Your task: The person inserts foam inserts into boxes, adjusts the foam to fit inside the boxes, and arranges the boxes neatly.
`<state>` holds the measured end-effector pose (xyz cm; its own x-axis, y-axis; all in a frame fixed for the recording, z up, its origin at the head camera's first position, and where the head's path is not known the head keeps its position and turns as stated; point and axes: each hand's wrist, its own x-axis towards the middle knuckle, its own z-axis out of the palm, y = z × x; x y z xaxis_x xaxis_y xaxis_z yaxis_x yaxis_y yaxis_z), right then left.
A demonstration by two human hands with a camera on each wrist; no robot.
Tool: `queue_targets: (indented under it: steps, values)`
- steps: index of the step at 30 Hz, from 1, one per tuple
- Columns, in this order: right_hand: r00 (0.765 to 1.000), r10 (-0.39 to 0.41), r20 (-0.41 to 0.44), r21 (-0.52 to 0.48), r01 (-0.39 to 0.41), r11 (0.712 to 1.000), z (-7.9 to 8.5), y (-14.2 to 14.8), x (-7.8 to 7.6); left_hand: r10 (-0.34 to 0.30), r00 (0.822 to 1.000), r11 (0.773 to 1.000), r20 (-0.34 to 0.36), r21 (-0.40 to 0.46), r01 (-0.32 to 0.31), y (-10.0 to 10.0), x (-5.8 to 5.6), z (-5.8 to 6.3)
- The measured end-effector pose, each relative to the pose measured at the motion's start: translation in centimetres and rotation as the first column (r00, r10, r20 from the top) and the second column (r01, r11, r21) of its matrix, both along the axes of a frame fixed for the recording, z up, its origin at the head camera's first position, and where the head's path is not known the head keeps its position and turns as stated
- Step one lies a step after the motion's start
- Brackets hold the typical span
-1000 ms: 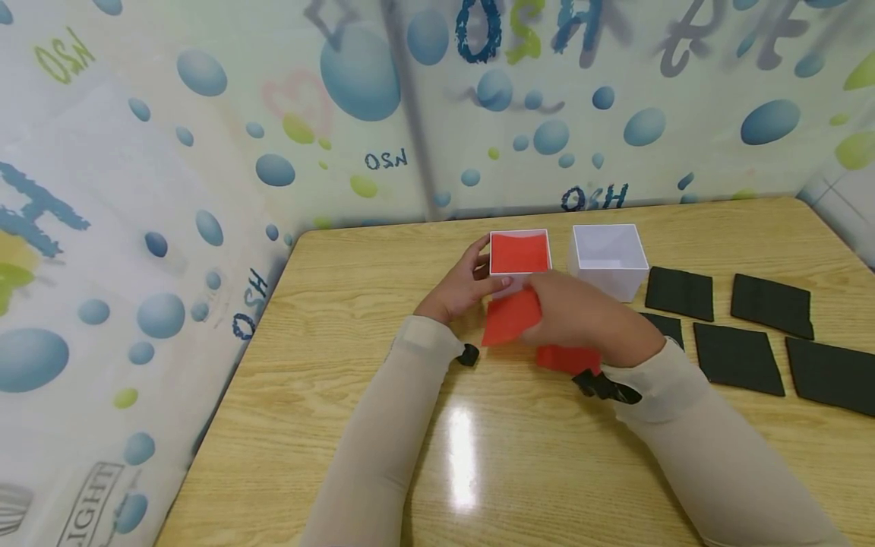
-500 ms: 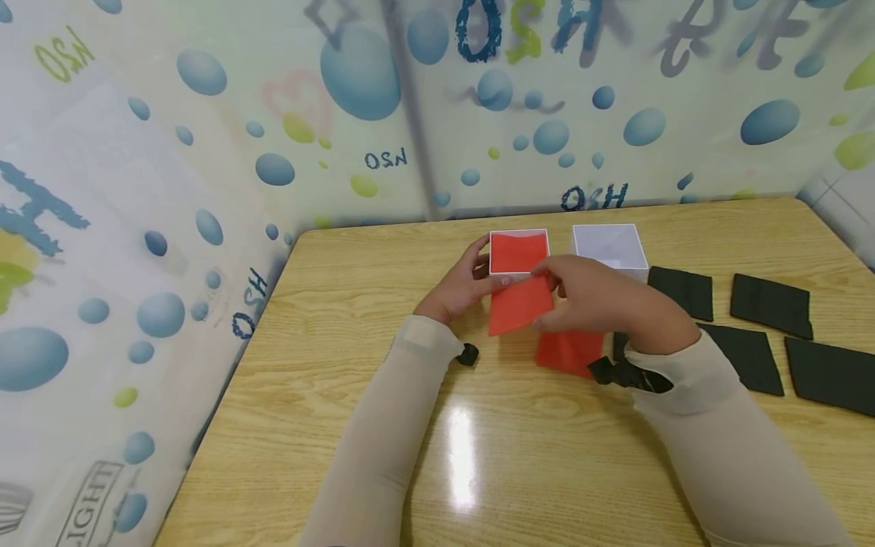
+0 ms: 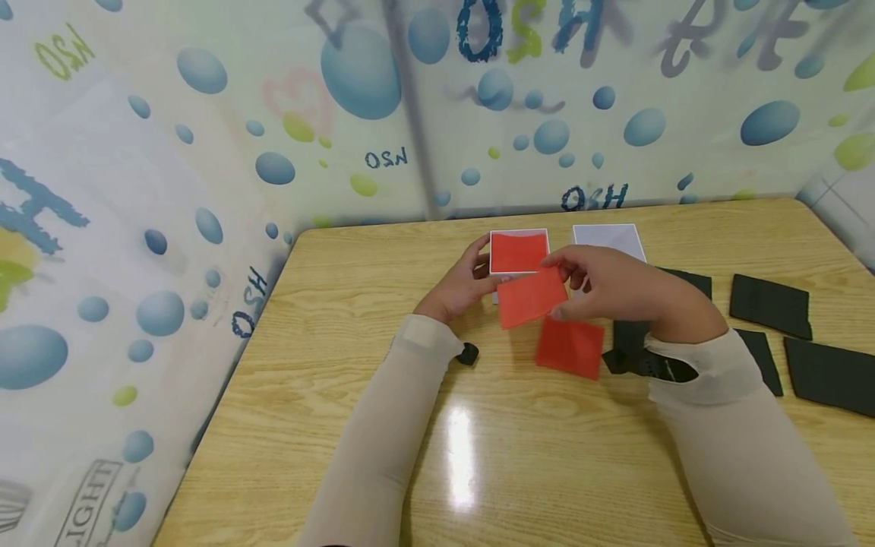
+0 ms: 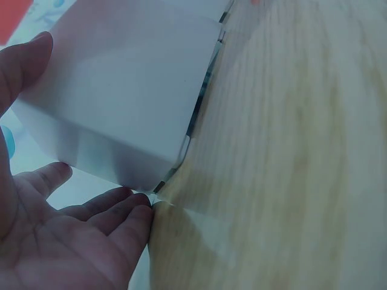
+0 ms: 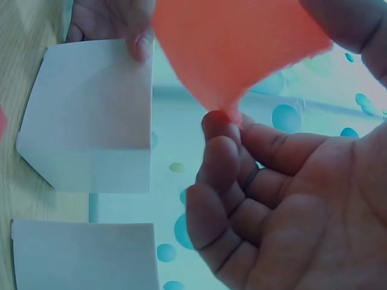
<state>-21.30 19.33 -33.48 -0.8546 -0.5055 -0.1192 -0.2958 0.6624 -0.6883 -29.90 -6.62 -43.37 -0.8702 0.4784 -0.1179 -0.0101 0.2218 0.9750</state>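
My left hand [image 3: 459, 285] holds a white square box [image 4: 127, 78] on the table, thumb on its front face and fingers along its side. Red material [image 3: 519, 252] fills the top of this box. My right hand [image 3: 608, 285] pinches a thin red square sheet [image 3: 532, 296] by its right side, index finger and thumb at two corners. The sheet hangs tilted just in front of the box. Below it on the table lies another red square sheet [image 3: 570, 348]. In the right wrist view, the fingertips pinch one corner of the raised sheet [image 5: 236, 48].
A second white box [image 3: 608, 237] stands right of the first, partly hidden by my right hand. Several black square sheets [image 3: 771, 305] lie on the right of the wooden table [image 3: 328, 342]. A patterned curtain [image 3: 444, 137] hangs behind and left.
My right hand has moved right and slightly up, lifting the red sheet off toward the box's front. The lower red sheet is now more exposed. My left hand and the box stay put.
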Motion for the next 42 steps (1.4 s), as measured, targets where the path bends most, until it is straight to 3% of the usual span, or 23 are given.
queue_targets:
  steps: [6, 12, 22, 33, 42]
  values:
    - [0.996, -0.039, -0.078, -0.069, 0.033, 0.997, -0.5, -0.1, -0.6, -0.001, 1.0, 1.0, -0.014, -0.013, 0.0, 0.0, 0.0, 0.0]
    - [0.977, -0.135, -0.163, -0.058, 0.127, 0.99, -1.8, -0.9, -1.5, 0.001, 1.0, 1.0, -0.004, -0.021, -0.001, 0.0, -0.1, 0.1]
    - [0.948, -0.282, -0.144, 0.018, 0.288, 0.958, -2.7, -2.4, -1.7, -0.011, 1.0, 1.0, 0.0, 0.003, 0.011, 0.1, -0.1, 0.2]
    - [0.915, -0.301, -0.269, 0.181, 0.355, 0.917, -3.3, -3.4, -1.6, -0.006, 1.0, 1.0, -0.014, -0.021, 0.006, 0.1, -0.1, 0.1]
    - [0.887, -0.305, -0.347, 0.233, 0.397, 0.888, -3.7, -4.1, -1.4, 0.01, 1.0, 0.999, -0.014, -0.037, -0.011, 0.2, 0.0, 0.2]
